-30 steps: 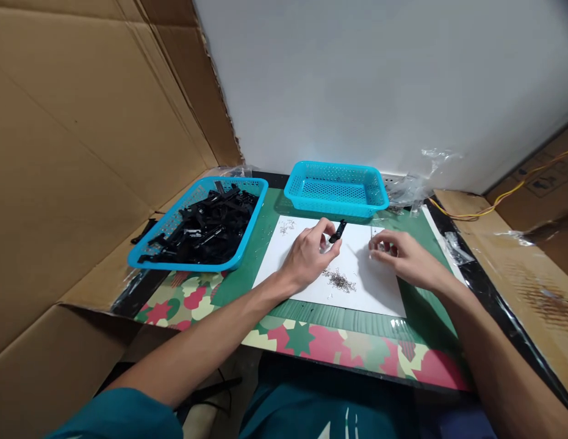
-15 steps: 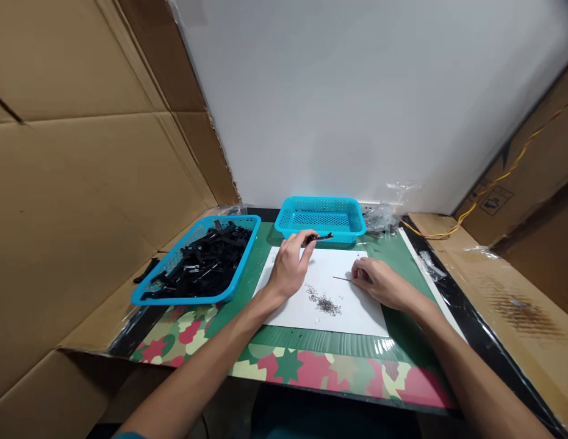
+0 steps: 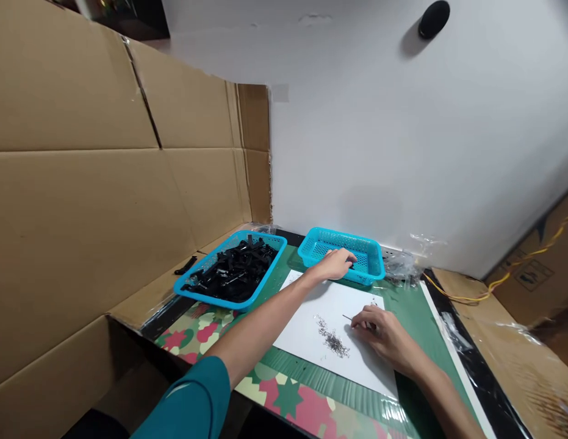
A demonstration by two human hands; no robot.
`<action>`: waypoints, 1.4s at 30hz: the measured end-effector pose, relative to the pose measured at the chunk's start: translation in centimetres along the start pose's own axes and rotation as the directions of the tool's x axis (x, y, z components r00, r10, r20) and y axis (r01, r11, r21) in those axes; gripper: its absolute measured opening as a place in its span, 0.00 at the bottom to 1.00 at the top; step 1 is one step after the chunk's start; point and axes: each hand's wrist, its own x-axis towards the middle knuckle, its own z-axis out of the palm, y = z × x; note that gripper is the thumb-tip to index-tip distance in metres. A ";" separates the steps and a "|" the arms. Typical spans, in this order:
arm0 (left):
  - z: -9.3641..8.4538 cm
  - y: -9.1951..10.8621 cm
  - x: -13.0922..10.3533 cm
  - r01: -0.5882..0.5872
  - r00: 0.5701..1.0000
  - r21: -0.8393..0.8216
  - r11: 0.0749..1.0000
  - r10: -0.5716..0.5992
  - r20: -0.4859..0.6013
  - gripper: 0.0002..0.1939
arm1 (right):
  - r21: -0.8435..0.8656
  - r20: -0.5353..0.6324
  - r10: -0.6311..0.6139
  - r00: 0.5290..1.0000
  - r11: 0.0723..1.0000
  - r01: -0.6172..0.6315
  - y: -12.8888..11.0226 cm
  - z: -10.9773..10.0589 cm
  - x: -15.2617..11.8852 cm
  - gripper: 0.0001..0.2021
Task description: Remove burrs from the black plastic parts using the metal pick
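Observation:
My left hand [image 3: 336,264] reaches over the near rim of the back blue basket [image 3: 374,281], its fingers closed around a small black part [image 3: 351,262] that is mostly hidden. Over the right side of the white sheet [image 3: 295,329], my right hand [image 3: 375,326] pinches a thin metal tool [image 3: 346,317] whose tip points left. A loose pile of tiny metal pieces [image 3: 335,343] lies on the sheet, to the left of and nearer than my right hand.
On the left, another blue basket [image 3: 247,303] is heaped with black parts [image 3: 240,268]. One black piece [image 3: 186,265] lies outside it on cardboard. Clear plastic bags [image 3: 402,267] and a yellow cable [image 3: 489,286] are at the right. Cardboard walls [image 3: 82,213] stand at the left.
My left hand has moved away from above the sheet to the back basket with the black part. My right hand still holds the tool over the sheet. The camera view has shifted.

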 end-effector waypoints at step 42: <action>-14.3 -6.2 -10.9 0.295 0.935 0.398 0.869 -0.176 -0.308 0.11 | 0.285 -0.208 0.025 0.978 0.958 0.037 -0.6 -1.4 -0.1 0.10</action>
